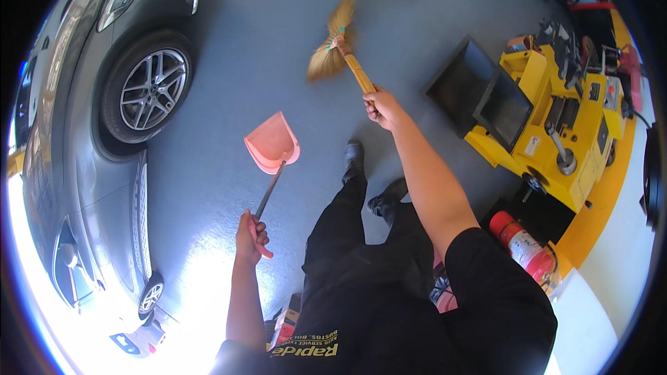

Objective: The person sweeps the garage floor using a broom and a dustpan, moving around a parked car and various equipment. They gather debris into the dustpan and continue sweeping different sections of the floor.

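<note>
My right hand (pixel 379 106) is closed round the handle of a straw broom (pixel 356 71), out ahead of me. The broom's tan bristles fan out to both sides at its far end, above the grey floor or against it; I cannot tell which. Lower and to the left, my left hand (pixel 251 237) grips the pink handle of a long-handled dustpan (pixel 272 140). A thin dark rod joins that handle to the pink pan, whose wide mouth points away from me. The pan looks empty, and a gap of floor lies between it and the bristles.
A grey car (pixel 90 146) stands along the left, its front wheel (pixel 154 89) near the dustpan. On the right is a yellow machine (pixel 556 139) with a black tray (pixel 479 94). A red fire extinguisher (pixel 522 244) is beside my right arm. My boots (pixel 354 156) are on the floor.
</note>
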Tool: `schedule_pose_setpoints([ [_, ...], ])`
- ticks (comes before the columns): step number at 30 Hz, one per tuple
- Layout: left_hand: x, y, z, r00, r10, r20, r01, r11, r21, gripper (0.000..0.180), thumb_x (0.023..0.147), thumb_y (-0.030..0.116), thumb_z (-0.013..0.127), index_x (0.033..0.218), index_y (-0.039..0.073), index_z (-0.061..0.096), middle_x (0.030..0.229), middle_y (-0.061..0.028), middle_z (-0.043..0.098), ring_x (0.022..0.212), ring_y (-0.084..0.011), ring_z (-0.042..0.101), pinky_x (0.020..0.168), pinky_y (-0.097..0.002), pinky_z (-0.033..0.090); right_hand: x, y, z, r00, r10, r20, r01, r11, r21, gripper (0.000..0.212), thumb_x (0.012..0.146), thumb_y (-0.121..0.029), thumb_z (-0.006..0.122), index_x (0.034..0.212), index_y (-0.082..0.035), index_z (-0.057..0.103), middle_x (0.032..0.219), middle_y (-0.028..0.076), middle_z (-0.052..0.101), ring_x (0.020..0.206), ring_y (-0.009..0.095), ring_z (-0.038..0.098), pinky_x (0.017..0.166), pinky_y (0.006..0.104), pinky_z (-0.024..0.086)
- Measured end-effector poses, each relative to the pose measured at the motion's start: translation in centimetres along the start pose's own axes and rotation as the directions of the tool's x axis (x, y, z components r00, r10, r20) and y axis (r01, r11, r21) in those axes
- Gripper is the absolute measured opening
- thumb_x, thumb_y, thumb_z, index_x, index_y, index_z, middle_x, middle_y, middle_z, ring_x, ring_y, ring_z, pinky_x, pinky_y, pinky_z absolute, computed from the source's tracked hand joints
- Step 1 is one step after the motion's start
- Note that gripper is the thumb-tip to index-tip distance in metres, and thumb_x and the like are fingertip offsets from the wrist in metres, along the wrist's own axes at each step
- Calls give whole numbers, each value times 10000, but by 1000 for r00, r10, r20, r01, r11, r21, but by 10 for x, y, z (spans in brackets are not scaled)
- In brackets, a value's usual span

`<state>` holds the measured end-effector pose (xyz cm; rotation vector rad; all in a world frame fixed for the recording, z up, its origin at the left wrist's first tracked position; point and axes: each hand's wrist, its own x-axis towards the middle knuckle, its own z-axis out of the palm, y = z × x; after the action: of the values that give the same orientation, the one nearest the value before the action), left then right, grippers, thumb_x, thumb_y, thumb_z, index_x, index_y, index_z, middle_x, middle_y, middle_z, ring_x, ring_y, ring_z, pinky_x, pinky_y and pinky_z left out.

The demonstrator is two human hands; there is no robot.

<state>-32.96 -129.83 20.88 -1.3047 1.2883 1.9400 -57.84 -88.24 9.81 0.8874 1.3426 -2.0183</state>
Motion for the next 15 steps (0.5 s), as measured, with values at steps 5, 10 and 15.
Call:
schedule_pose_setpoints([
  [5, -15, -2, 0, 998, -26, -56, 22, 997, -69, 366, 989, 500, 549, 869, 158, 495, 661, 9, 464, 468, -94, 366, 472, -267, 319, -83, 11, -13, 995, -46, 93, 35, 993, 109, 563, 946, -91, 573, 1464, -154, 360, 781, 0, 485, 532, 74, 451, 464, 248, 352],
  [10, 9, -6, 40, 990, -65, -123, 48, 989, -137, 382, 980, 518, 554, 862, 160, 491, 653, 9, 456, 467, -102, 357, 466, -275, 313, -180, 22, -71, 992, 102, 74, -111, 984, 138, 197, 954, -156, 578, 1126, -101, 499, 797, 17, 507, 533, 98, 472, 483, 273, 368],
  [15, 12, -16, 90, 983, -83, -167, 55, 985, -165, 402, 971, 536, 556, 842, 163, 477, 648, 13, 448, 469, -103, 348, 470, -277, 308, -259, -29, -133, 958, 286, 22, -286, 947, 147, 142, 948, -165, 586, 1042, -100, 501, 811, 30, 523, 563, 95, 473, 494, 262, 365],
])
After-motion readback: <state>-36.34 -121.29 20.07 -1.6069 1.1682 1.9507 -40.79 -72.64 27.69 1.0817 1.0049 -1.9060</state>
